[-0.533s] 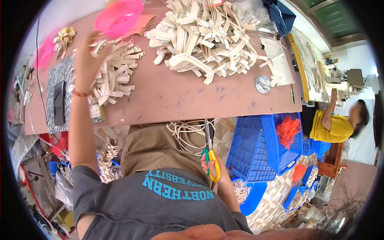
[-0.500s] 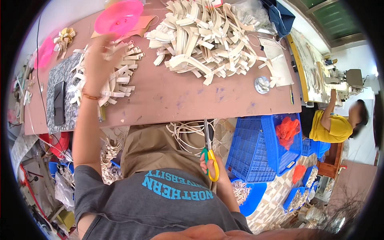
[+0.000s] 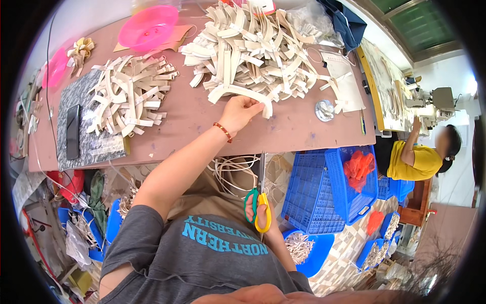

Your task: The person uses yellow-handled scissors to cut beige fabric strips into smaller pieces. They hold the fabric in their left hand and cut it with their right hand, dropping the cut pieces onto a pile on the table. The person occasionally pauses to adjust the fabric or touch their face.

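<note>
The left hand has been moved from above the smaller pile to the near edge of the larger pile, while the scissors have been kept low in front of the body.

At the larger pile, the left fingertips are drawn together against the right end of a curved pale strip; whether it is pinched or only touched cannot be told. That strip lies along the pile's near side, its end standing clear of the others, which probably makes it easy to reach.

The scissors are gripped in the right hand, with the fingers at the green and yellow handles. The blades are pointed away from the body, toward the edge of the table, probably so that they are kept ready and out of the left arm's way.

The 2 piles are set apart, with bare tabletop between them, presumably so that their strips are not mixed. The smaller pile is rested partly on a speckled slab, where 1 phone is also laid. A pink bowl is placed behind that pile, apart from both hands.
</note>
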### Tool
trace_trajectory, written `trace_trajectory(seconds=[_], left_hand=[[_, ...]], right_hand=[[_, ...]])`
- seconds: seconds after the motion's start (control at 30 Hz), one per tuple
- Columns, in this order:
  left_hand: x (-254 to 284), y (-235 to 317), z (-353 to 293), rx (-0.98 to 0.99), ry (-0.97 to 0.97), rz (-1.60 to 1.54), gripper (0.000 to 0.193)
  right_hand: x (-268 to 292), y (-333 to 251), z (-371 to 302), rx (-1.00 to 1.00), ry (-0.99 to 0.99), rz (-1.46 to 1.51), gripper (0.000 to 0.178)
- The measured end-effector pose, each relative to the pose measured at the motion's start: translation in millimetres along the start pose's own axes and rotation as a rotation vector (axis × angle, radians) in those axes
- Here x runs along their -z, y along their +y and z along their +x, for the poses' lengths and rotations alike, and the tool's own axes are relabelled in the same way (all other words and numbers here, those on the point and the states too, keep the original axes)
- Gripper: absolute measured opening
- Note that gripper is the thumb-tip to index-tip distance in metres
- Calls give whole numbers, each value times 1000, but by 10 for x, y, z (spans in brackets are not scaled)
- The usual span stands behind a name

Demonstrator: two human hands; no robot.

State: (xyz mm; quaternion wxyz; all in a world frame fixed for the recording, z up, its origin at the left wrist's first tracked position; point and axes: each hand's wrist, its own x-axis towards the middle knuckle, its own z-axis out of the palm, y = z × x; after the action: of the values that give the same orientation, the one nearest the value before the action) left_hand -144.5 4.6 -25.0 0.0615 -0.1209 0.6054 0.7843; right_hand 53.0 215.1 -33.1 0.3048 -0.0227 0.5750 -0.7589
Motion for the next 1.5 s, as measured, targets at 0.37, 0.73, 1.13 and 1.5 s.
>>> trace_trajectory(seconds=[0.37, 0.73, 1.13, 1.5], left_hand=[[72, 85, -1182, -138, 117, -338, 10], [181, 135, -1395, -81, -35, -361, 13], [193, 161, -1447, -98, -34, -374, 13], [258, 115, -1417, -68, -74, -335, 13]], right_hand=[[-251, -231, 194, 40, -90, -107, 84], [-380, -350, 195, -31, -188, -37, 84], [-410, -417, 162, -123, -157, -45, 88], [-330, -457, 107, -151, -158, -55, 80]])
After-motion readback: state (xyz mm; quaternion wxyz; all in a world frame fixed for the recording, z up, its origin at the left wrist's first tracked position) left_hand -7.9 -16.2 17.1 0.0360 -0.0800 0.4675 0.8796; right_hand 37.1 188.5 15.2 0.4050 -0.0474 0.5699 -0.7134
